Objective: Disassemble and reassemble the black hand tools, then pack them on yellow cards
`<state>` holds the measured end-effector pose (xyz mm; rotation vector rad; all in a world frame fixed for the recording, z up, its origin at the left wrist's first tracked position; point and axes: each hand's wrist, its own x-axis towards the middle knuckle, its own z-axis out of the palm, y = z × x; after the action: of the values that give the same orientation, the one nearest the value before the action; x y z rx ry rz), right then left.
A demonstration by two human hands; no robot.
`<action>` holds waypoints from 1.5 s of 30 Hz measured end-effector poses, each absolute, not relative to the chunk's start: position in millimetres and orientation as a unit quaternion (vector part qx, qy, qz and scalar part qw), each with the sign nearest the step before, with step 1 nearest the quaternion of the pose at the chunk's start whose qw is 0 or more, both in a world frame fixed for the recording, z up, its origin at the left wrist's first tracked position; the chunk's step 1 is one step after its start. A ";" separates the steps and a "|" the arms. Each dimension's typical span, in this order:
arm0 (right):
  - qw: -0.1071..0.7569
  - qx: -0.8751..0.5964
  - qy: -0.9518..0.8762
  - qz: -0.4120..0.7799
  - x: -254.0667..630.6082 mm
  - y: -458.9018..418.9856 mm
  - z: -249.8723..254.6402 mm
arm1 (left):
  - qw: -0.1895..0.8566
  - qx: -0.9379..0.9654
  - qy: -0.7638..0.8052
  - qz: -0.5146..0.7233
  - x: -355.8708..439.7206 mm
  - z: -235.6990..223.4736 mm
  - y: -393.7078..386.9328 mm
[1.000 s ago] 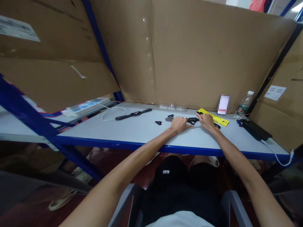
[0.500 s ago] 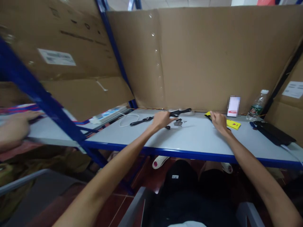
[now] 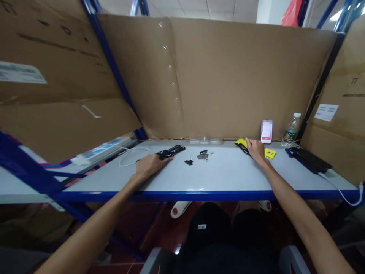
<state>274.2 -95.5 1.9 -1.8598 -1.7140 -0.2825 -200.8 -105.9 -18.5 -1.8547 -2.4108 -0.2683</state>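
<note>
My left hand (image 3: 152, 166) is at the left of the table, its fingers closed round long black slotted parts (image 3: 174, 150) lying side by side. To its right lie a small black piece (image 3: 188, 162), a grey angular plate (image 3: 202, 156), another small black piece (image 3: 203, 151) and tiny silvery screws (image 3: 211, 153). My right hand (image 3: 256, 149) rests at the yellow card (image 3: 269, 153), fingers curled over a thin black curved piece (image 3: 242, 147). Its fingers hide part of the card and of that piece.
A clear plastic case (image 3: 205, 140) lies along the cardboard back wall (image 3: 242, 76). At the right are a propped phone (image 3: 266, 131), a water bottle (image 3: 291, 131) and a black pouch (image 3: 312, 160) with a white cable. A power strip (image 3: 99, 150) sits at the left.
My view has turned to the right. My left hand has moved left across the table, bringing its black part beside the other long one. My right hand stays at the yellow card.
</note>
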 end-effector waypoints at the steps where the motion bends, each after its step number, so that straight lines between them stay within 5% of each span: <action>1: 0.289 -0.703 -0.642 -0.105 275.2 -95.0 1.3 | 0.047 -0.607 -0.788 -0.091 -200.6 -19.7 -105.6; 11: 0.266 -0.721 -0.630 -0.111 283.9 -92.7 0.9 | 0.072 -0.629 -0.763 -0.128 -198.6 -22.1 -113.7; 18: 0.125 -0.718 -0.680 -0.081 287.2 -98.2 0.1 | 0.170 -0.634 -0.746 -0.112 -189.1 -23.2 -123.5; 22: 0.115 -0.694 -0.701 -0.115 279.3 -99.2 -3.6 | 0.207 -0.648 -0.721 -0.133 -170.9 -14.8 -132.8; 28: 0.068 -0.659 -0.736 -0.138 262.3 -98.9 -9.7 | 0.114 -0.774 -0.596 -0.183 -120.6 -5.7 -131.1; 45: 0.184 -0.618 -0.752 -0.138 250.4 -106.9 -1.3 | 0.082 -0.856 -0.504 -0.083 -17.1 -8.2 -48.8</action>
<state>250.4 -106.9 -1.3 -1.7426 -2.1192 -0.3897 -17.1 -48.8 -8.2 -2.5574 -1.5048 -0.2479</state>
